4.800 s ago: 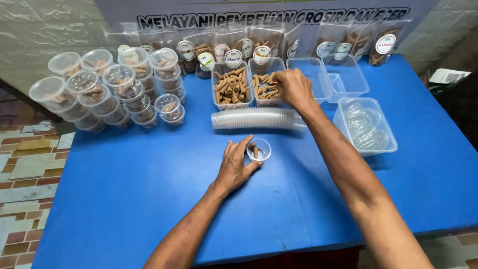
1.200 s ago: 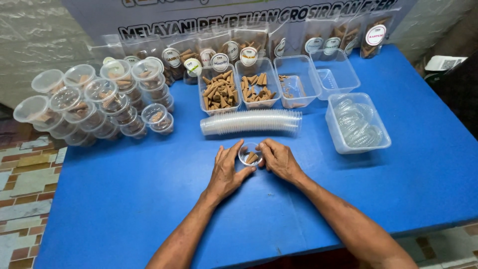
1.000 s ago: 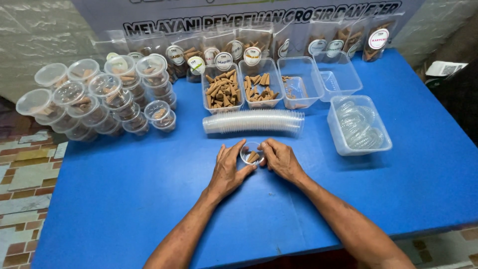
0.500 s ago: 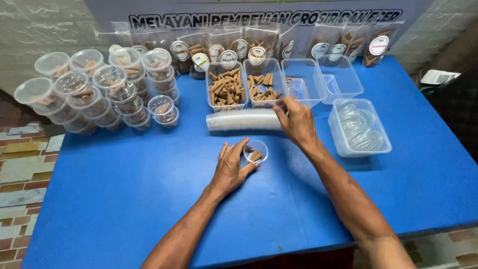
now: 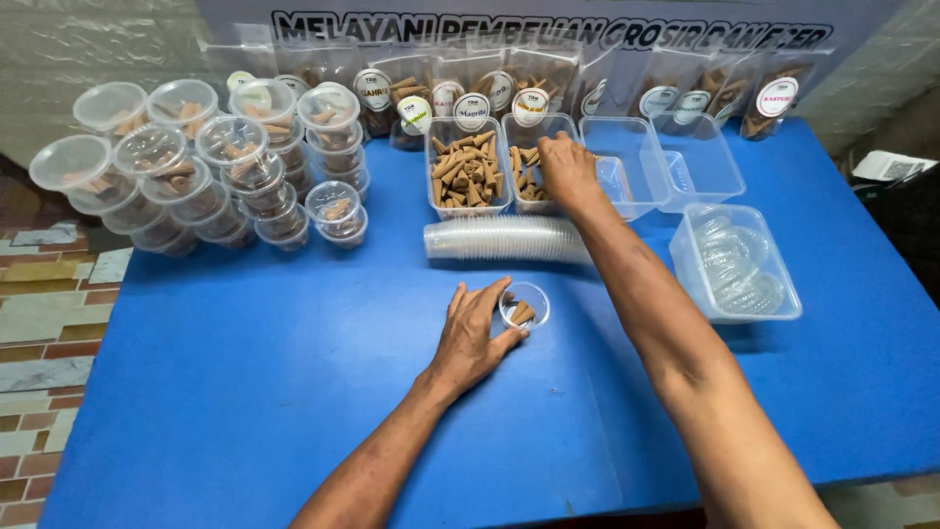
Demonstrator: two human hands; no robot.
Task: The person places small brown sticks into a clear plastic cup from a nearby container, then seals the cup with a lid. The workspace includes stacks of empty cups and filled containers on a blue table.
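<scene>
Blue table (image 5: 245, 392); small clear cup (image 5: 525, 306) — brown cones inside

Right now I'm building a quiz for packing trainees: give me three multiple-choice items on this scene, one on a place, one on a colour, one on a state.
1. Where is the right hand?
A. over the rectangular tub of brown cones
B. on the tub of lids
C. off the table

2. What colour is the table?
A. green
B. blue
C. white

3. The small round cup by the left hand is:
A. lidded
B. tipped over
C. open, with a few cones inside

Answers: 1 A, the hand reaches into that tub. 2 B, its top is blue all over. 3 C, it stands upright with no lid.
</scene>
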